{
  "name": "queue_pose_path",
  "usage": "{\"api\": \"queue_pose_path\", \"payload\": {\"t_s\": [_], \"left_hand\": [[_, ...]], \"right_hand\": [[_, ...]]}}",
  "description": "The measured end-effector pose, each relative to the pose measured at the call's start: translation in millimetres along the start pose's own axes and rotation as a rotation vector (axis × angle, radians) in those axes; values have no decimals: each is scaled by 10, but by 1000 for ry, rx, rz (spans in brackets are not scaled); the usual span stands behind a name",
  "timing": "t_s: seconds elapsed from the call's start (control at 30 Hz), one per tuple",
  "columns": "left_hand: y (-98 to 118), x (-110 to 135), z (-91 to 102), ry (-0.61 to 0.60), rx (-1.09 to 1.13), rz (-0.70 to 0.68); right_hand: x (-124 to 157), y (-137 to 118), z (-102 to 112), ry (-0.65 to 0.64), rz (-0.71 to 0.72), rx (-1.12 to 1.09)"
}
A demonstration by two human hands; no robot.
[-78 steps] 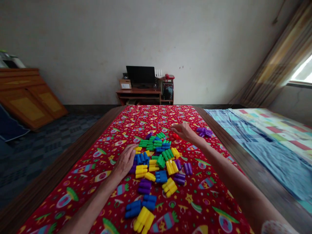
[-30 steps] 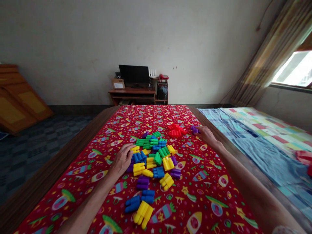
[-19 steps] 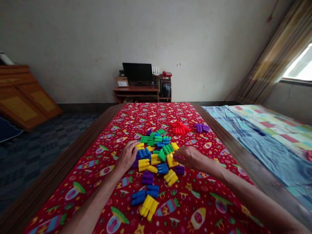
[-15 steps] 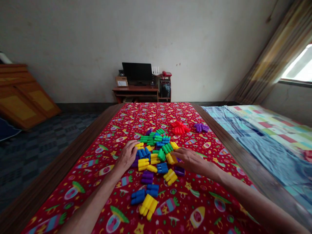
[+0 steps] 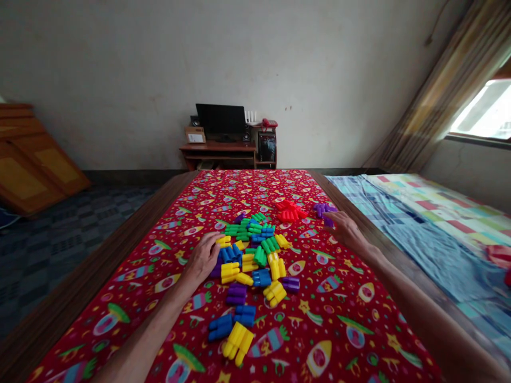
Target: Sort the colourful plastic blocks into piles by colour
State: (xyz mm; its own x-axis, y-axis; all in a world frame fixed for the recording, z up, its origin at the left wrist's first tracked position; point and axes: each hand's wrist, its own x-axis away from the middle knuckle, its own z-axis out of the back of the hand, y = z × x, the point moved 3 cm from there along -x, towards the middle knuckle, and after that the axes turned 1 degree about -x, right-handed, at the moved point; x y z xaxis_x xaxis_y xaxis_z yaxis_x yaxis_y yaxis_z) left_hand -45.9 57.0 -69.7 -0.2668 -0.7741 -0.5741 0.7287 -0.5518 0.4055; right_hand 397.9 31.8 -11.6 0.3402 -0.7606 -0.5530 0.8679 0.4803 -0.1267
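Nearest me, a yellow block [image 5: 238, 343] lies on the red cloth [image 5: 343, 303] against two blue blocks [image 5: 220, 326], with a purple block [image 5: 237, 293] just beyond them. The cloth, printed with rockets and stars, runs the length of a dark wooden table [image 5: 123, 244] whose bare edges show down both sides.

I see the left hand [image 5: 203, 258] palm down at the left of a mixed heap, fingers loosely bent and partly open, gripping nothing I can make out. Farther out, the right hand [image 5: 343, 230] has its fingertips closed on another purple piece [image 5: 329, 219], just beside the purple pile [image 5: 321, 208]; the red pile [image 5: 290, 211] sits to their left.

Right of the table I have rumpled blue bedding [image 5: 403, 234]; left, a checked floor [image 5: 99, 213] and an orange-brown cabinet [image 5: 35, 159]. At the far end stand a low desk [image 5: 219, 147], a black monitor [image 5: 221, 119], a cardboard box [image 5: 195, 135] and a red telephone [image 5: 268, 123], before a scuffed pale wall [image 5: 339, 80]. A striped curtain [image 5: 431, 101] hangs beside the bright window [image 5: 483, 114].
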Motion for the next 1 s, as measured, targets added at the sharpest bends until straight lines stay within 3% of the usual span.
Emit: {"api": "queue_pose_path", "payload": {"t_s": [0.1, 0.2, 0.4, 0.5, 0.63, 0.73, 0.87, 1.0], "left_hand": [[-2, 3, -5, 7, 1, 3], [6, 13, -8, 36, 4, 6], [7, 12, 3, 12, -7, -11], [2, 8, 8, -1, -7, -3], [2, 8, -1, 1, 3, 17], [0, 10, -10, 6, 11, 26], [-3, 10, -18, -1, 16, 26], [7, 12, -13, 5, 21, 33]], "right_hand": [[5, 350, -69, 9, -114, 97], [8, 472, -163, -9, -137, 96], [11, 407, -99, -15, -192, 74], [32, 368, -7, -82, -380, 176], [48, 320, -17, -270, -596, 282], [13, 278, -94, -309, -554, 220], [-55, 193, -93, -206, -447, 109], [-145, -225, 64, -103, -283, -77]]}}
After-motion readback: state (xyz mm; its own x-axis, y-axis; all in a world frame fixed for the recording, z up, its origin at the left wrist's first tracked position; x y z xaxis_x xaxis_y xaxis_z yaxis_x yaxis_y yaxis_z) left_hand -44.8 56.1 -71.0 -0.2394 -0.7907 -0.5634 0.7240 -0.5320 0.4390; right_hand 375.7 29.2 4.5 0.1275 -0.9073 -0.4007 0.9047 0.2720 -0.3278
